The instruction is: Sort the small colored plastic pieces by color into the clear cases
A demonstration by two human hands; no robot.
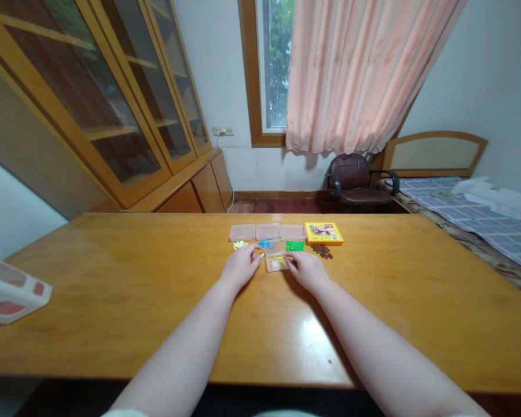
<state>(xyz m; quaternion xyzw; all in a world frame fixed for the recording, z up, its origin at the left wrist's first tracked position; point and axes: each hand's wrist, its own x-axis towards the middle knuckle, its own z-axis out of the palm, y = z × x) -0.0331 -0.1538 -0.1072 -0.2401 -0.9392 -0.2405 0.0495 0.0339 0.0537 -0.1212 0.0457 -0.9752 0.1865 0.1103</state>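
Note:
A small clear box with its lid raised stands on the wooden table, with yellow pieces inside. My right hand is at the box's right side, fingers bent together at its edge; whether they pinch a piece is too small to tell. Just left of the box is my left hand, its thumb and fingers apart, with nothing visible in it. Beyond the hands lie pale yellow pieces, blue pieces, green pieces and brown pieces.
Three clear boxes stand in a row behind the pieces, beside a yellow package. A white plastic holder is at the table's left edge. Past the table are a chair, a bed and a glass-doored cabinet.

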